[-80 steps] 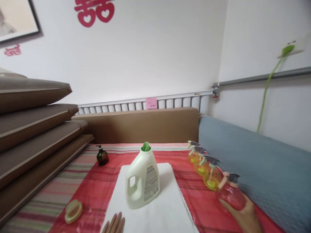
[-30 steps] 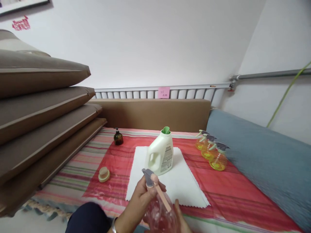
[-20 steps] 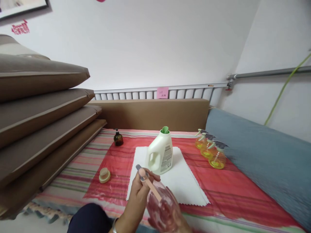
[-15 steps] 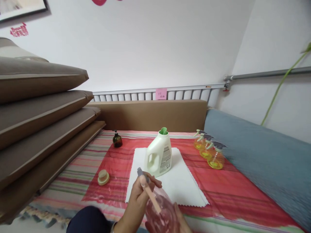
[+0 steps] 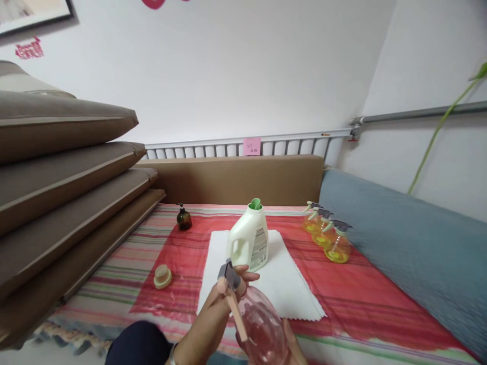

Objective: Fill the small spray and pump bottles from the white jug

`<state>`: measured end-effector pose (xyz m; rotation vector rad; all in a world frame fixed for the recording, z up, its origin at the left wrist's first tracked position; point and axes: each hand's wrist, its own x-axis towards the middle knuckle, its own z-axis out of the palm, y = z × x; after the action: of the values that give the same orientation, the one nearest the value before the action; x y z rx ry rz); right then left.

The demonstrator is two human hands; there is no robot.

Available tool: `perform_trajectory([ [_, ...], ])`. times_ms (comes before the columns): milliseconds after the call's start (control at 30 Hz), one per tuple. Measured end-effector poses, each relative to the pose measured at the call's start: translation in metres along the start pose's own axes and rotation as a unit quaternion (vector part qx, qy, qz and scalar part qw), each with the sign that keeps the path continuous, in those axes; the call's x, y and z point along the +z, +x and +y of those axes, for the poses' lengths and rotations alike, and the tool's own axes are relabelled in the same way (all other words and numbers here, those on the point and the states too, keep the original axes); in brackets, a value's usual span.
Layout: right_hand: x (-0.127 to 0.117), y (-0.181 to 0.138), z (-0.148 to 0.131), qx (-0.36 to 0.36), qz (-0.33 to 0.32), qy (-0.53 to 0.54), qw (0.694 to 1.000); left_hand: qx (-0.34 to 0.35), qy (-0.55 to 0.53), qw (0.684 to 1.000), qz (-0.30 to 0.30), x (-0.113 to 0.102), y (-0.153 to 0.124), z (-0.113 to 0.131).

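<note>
Striped cloth lies before me; left fingers clamped on the pink bottle at its neck, right fingers around its body.

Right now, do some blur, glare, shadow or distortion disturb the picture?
Head view: pale glare on the pink bottle; head view: shadow on the left of the brown panel; head view: small print on the white jug too soft to read; head view: cushions stretched near the left edge.
</note>
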<state>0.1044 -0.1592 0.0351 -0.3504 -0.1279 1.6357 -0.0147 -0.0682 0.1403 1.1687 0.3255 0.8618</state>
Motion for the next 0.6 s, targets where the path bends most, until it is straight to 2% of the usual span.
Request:
perform_trajectory([
  [100,0.001,0.003,0.003,0.014,0.0,0.023,1.0,-0.01,0.014,1.0,0.014,-0.001,-0.003,0.004],
  [267,0.006,0.004,0.004,-0.005,-0.036,-0.009,0.999,0.025,0.04,0.993,0.104,-0.006,0.0,-0.005],
  [433,0.004,0.005,0.004,0.015,-0.044,-0.009,0.999,-0.021,-0.009,0.998,0.053,-0.016,0.002,-0.01],
  [600,-0.003,0.007,0.005,0.013,-0.006,0.001,1.0,0.017,-0.007,0.993,0.113,-0.018,0.009,-0.012],
])
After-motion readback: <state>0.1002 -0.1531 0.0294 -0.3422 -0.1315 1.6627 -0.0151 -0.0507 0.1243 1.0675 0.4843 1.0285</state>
